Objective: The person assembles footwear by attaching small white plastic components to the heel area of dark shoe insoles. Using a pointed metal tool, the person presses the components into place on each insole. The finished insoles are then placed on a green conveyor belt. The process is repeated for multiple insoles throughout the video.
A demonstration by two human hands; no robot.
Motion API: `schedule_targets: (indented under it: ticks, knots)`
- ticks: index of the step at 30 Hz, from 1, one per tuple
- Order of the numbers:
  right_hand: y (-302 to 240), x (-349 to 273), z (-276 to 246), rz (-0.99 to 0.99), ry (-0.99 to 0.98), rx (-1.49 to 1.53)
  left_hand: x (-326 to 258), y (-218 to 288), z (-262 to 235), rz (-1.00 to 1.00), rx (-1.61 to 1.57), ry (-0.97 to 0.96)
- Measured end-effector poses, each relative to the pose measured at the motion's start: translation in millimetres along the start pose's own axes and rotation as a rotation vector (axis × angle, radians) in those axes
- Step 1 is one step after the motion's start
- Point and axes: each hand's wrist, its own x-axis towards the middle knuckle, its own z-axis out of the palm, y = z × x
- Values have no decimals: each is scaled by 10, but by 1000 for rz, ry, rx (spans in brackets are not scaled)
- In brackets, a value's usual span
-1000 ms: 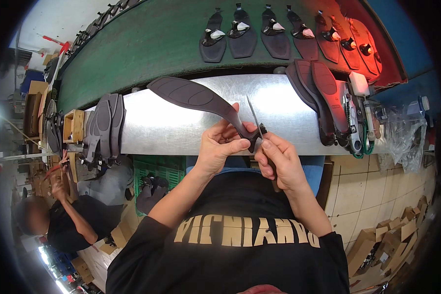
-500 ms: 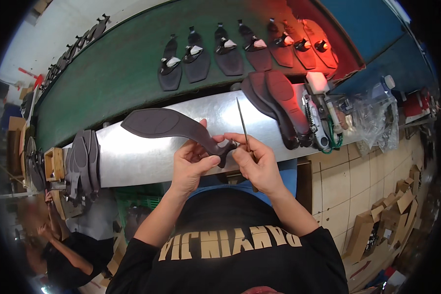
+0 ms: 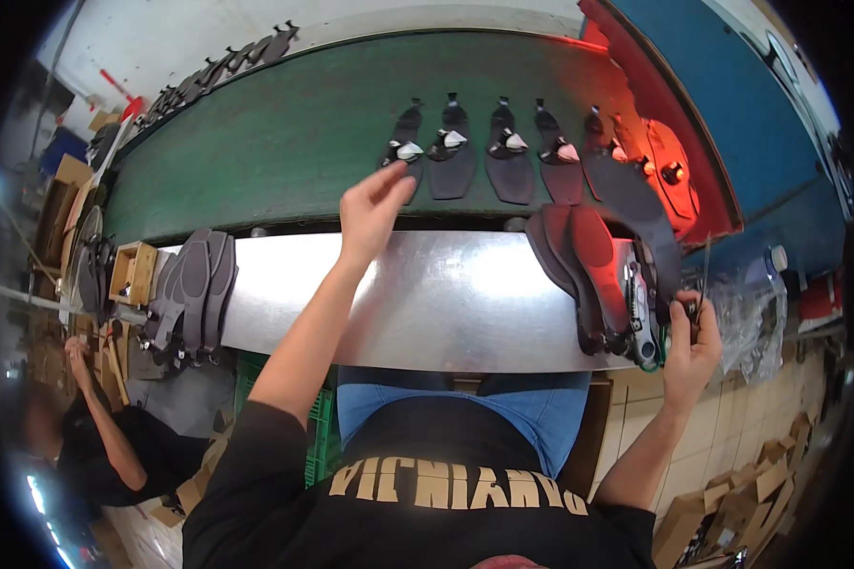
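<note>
Below and right of my right hand [image 3: 690, 346] I see brown cardboard boxes [image 3: 731, 503] heaped on the floor; far left of my left hand [image 3: 375, 209], more brown cartons [image 3: 66, 190] stand stacked.

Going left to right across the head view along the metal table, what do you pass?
Wooden box → stack of dark soles → left hand reaching to the green belt → red-lit pile of soles → right hand holding a thin tool.

A shiny metal tabletop [image 3: 427, 303] runs beside a green conveyor belt [image 3: 285, 142]. A blue wall [image 3: 778, 123] rises at right with red light [image 3: 674, 171] at its foot. Tan floor tiles [image 3: 731, 417], cardboard boxes [image 3: 740, 512], a green crate [image 3: 313, 427] below.
</note>
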Motion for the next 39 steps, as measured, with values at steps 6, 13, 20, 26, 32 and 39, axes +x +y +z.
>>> schedule_targets:
  ticks: [6, 13, 20, 26, 32, 39]
  knots:
    - [305, -61, 33, 40, -122, -345, 677, -587, -300, 98, 796, 160]
    - [-348, -274, 312, -277, -75, -169, 686, -675, -67, 274, 551, 283]
    - [-56, -426, 1381, -366, -337, -341, 366, -193, -292, -14, -394, 254]
    - [-105, -360, 1437, -367, -279, -391, -540, 438, -405, -456, -387, 56]
    - [-418, -485, 1438, 149, -563, 1091, -1263, 508, -34, -627, -656, -417]
    - [-626, -443, 1152, 221, -444, 1146, -1461, 316, -22, -679, -769, -369]
